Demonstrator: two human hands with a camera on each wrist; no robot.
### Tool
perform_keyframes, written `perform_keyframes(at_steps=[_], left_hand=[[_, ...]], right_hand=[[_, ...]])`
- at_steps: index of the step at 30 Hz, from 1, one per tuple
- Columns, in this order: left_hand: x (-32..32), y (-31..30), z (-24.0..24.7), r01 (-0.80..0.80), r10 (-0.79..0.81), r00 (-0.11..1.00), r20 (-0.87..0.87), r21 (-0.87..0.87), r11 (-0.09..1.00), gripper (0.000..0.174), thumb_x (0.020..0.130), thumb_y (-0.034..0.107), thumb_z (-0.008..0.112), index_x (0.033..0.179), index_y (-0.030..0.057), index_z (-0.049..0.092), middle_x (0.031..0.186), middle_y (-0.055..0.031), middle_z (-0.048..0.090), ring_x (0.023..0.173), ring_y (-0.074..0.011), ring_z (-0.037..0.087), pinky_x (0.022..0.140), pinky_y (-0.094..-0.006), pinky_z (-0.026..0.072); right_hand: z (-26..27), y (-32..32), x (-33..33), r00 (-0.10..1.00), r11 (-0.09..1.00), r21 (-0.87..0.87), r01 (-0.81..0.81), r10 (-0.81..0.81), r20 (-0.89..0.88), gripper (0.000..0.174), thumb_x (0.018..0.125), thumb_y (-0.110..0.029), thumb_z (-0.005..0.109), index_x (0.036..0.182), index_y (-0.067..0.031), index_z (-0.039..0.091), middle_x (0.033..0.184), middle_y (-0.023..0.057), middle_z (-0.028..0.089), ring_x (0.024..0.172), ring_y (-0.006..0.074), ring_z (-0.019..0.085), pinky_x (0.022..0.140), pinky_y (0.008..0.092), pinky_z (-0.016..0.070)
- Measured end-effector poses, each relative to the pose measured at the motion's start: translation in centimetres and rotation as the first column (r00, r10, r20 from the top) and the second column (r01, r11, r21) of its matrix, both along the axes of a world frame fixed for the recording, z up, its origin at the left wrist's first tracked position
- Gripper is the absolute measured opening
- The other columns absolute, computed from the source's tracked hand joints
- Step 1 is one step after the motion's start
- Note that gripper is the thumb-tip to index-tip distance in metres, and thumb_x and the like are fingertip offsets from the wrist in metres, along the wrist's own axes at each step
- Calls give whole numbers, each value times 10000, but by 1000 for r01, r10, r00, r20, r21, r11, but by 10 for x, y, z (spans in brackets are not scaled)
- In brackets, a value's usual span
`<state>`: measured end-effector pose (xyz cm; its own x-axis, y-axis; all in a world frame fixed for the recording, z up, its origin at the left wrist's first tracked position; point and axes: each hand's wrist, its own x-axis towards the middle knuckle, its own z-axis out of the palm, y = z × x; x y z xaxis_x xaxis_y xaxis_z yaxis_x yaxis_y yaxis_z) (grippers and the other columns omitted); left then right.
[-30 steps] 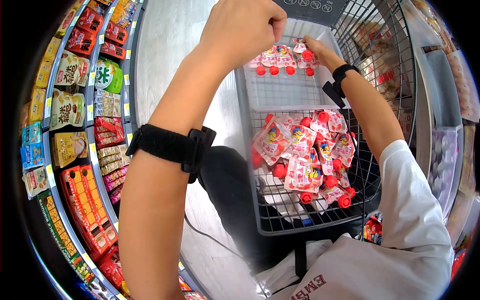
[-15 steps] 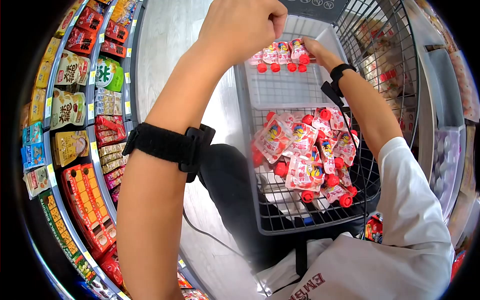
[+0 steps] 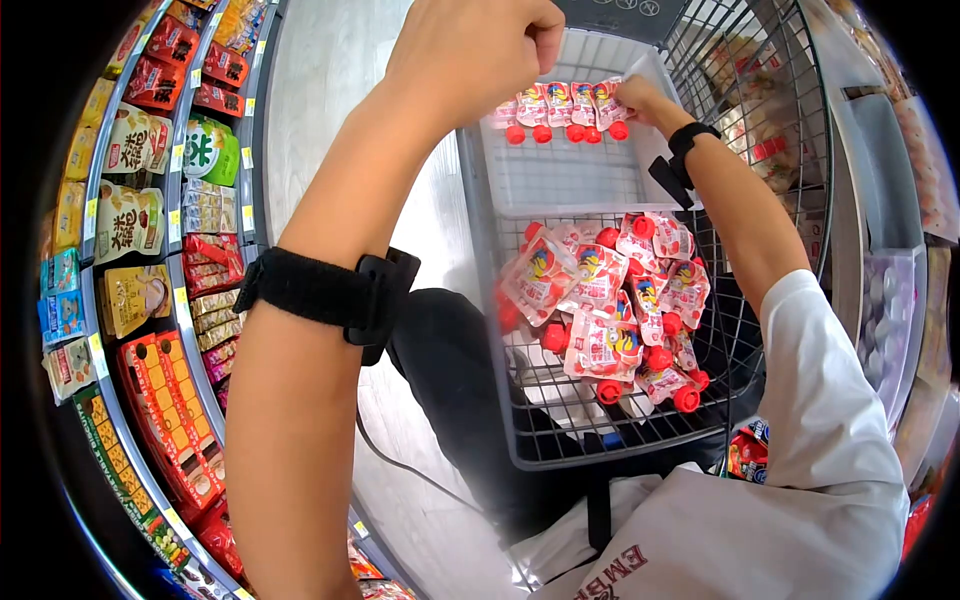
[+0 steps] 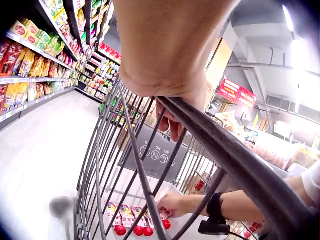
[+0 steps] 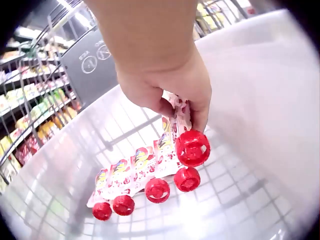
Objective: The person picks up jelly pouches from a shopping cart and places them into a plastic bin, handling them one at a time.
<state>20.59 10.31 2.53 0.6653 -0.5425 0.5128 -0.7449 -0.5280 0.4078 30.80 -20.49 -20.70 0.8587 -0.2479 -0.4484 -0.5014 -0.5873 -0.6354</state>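
My right hand (image 3: 645, 98) pinches a pink-and-white squeeze pouch (image 3: 607, 103) with a red cap between thumb and fingers. That pouch stands at the right end of a row of several like pouches (image 5: 141, 162) inside a translucent white bin (image 3: 570, 190). All their caps point toward me. In the right wrist view, the held pouch is tilted and its cap (image 5: 193, 148) sits above the neighbouring one. My left hand (image 3: 480, 55) is curled over the shopping cart's side rail (image 4: 220, 135), its fingers (image 4: 175, 129) hanging inside the rail.
Nearer me in the wire cart (image 3: 515, 440), more such pouches (image 3: 603, 345) lie in a loose pile. A shelf of snack packets (image 3: 135, 220) runs along the left. Stacked goods and clear trays (image 3: 885, 310) stand at right. A cable (image 3: 410, 468) trails over the floor.
My right hand has set the pouch down at the right end of the row and still holds it; the row now sits closer together. The left hand stays at the rail.
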Motion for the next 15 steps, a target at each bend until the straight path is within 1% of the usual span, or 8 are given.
perform_keyframes(at_steps=[3,5,6,8,11,12,14,15], left_hand=[[-3,0,4,-36,38,998,-47,46,998,154,619,36,507,565,76,646,567,-110,613,564,-307,603,640,-373,500],[-2,1,2,-29,31,998,-57,28,999,156,623,39,509,568,79,649,572,-112,614,571,-314,599,650,-382,497],[-2,0,1,-28,29,998,-56,25,999,156,623,39,509,568,79,649,572,-112,614,571,-314,599,650,-382,497],[-1,1,-2,-50,50,999,0,42,998,157,628,45,511,564,86,648,572,-111,612,584,-323,591,664,-391,488],[-2,2,-2,-40,40,999,10,43,998,155,633,52,514,557,90,644,571,-107,610,594,-327,583,674,-396,479],[-1,2,-3,-39,39,999,10,43,998,155,633,52,514,557,90,644,571,-107,610,594,-327,583,674,-396,479],[0,2,-5,-37,36,999,16,29,999,151,634,56,516,552,91,638,569,-105,609,594,-325,581,673,-394,477],[0,2,-5,-37,37,999,17,30,999,151,634,56,516,552,91,638,569,-105,609,594,-325,581,673,-394,477]], right_hand=[[-20,-9,8,993,976,185,114,-106,-53,280,851,-167,590,1045,33,567,864,148,643,742,270,661,574,434,541],[-13,-4,8,1000,992,-126,5,-4,8,291,815,-127,624,1046,38,557,859,162,641,750,264,664,574,460,537],[-15,-3,10,1000,992,-129,7,-5,9,291,815,-127,624,1046,38,557,859,162,641,750,264,664,574,460,537],[-22,-2,13,921,692,-715,-97,335,199,356,778,-118,654,1096,1,547,900,163,646,755,256,666,582,439,547],[-9,4,2,803,518,-818,-249,583,125,546,726,-121,696,1227,-51,491,969,148,651,775,277,669,596,416,557],[7,12,-8,803,518,-818,-250,583,124,546,726,-121,696,1227,-51,491,969,148,651,775,277,669,596,416,557],[44,34,-26,846,801,-301,-517,425,-324,684,714,-151,715,1334,-113,428,1088,144,626,870,293,657,608,384,566],[41,34,-24,845,801,-301,-518,425,-323,684,714,-151,715,1334,-113,428,1088,144,626,870,293,657,608,384,566]])
